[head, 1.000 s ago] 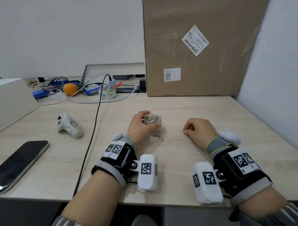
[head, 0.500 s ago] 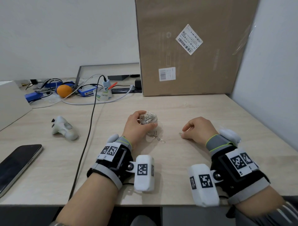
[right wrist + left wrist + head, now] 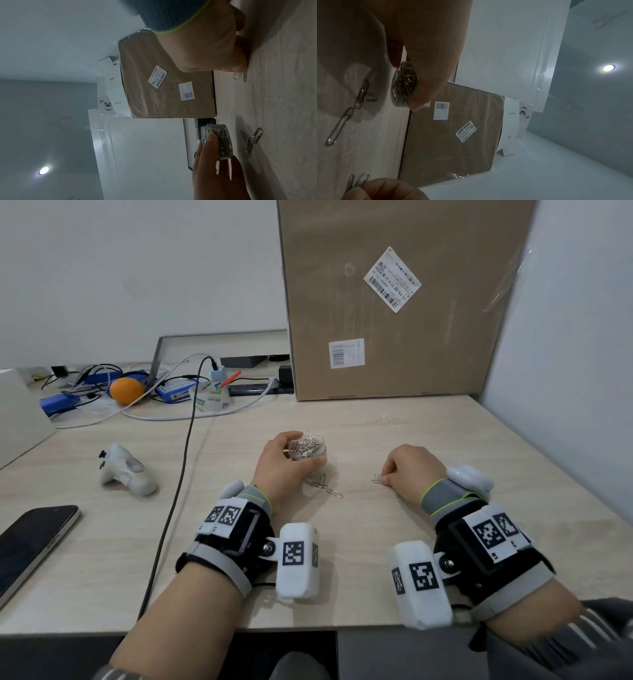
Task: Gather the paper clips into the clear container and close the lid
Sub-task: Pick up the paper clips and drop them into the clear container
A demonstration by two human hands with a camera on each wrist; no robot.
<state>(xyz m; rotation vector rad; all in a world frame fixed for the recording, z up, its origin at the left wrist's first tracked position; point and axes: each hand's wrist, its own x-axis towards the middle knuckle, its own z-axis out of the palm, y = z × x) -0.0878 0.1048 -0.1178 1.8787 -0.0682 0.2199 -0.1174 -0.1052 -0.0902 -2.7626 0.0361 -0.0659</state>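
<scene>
My left hand (image 3: 282, 465) grips a small round clear container (image 3: 307, 447) packed with silver paper clips, upright on the wooden desk (image 3: 394, 542). The right wrist view shows thumb and fingers around the container (image 3: 221, 140). Several loose linked paper clips (image 3: 325, 489) lie just right of that hand, also visible as loose clips (image 3: 340, 125) and loose clips (image 3: 252, 138). My right hand (image 3: 409, 470) rests on the desk with fingers curled, pinching two paper clips (image 3: 376, 478) at its fingertips; these two clips (image 3: 240, 76) poke out past the thumb.
A big cardboard box (image 3: 394, 302) stands at the desk's back, with a wall close on the right. A black cable (image 3: 178, 474) runs across the desk left of my hands. Further left lie a white controller (image 3: 125, 470) and a phone (image 3: 30, 542). Clutter and an orange (image 3: 126, 390) sit back left.
Both hands, the container and the loose clips stay where they were. Only the head view has shifted slightly.
</scene>
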